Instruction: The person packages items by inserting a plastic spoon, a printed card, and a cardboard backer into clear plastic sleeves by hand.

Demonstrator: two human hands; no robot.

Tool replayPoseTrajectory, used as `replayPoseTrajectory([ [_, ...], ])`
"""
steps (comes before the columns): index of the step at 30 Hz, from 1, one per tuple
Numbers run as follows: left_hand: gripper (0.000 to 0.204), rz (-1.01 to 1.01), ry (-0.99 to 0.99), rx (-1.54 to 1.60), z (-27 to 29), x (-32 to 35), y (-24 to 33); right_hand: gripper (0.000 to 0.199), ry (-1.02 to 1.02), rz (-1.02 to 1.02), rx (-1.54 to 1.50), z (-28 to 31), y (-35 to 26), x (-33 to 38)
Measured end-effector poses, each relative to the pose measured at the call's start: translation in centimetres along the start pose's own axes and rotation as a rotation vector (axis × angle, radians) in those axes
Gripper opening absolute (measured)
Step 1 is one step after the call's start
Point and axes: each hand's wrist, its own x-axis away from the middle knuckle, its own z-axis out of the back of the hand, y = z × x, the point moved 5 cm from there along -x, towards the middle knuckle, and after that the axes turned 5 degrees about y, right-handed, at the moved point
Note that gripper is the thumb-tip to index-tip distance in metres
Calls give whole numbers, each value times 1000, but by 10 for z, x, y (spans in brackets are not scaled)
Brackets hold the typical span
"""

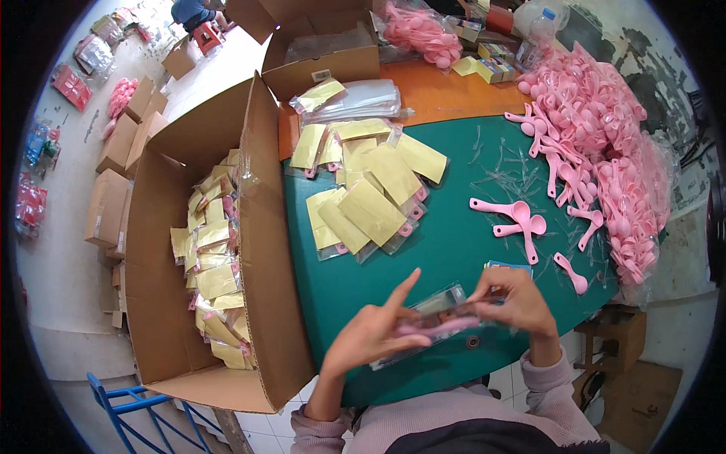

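At the table's near edge, my left hand has its index finger stretched out. Its thumb and other fingers close around one end of a pink spoon, blurred by motion. My right hand pinches what looks like the edge of a clear plastic bag just above the spoon's other end; its fingertips are partly blurred. Under the hands lie more clear bags on the green table top. Some coloured printed cards show behind my right hand. Farther off rests a spread of packed bags with yellow cards.
A tall cardboard box of packed bags stands at the left. Loose pink spoons and a large heap of them fill the right. Flat clear bags lie by another box. Someone sits far back on a red stool.
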Motion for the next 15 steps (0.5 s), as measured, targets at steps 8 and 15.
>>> replayPoseTrajectory([
  [8,73,181,-115,89,4,0,-10,20,35,-240,0,10,19,9],
  [15,65,155,209,255,-31,8,-23,26,409,-74,287,3,-13,8],
])
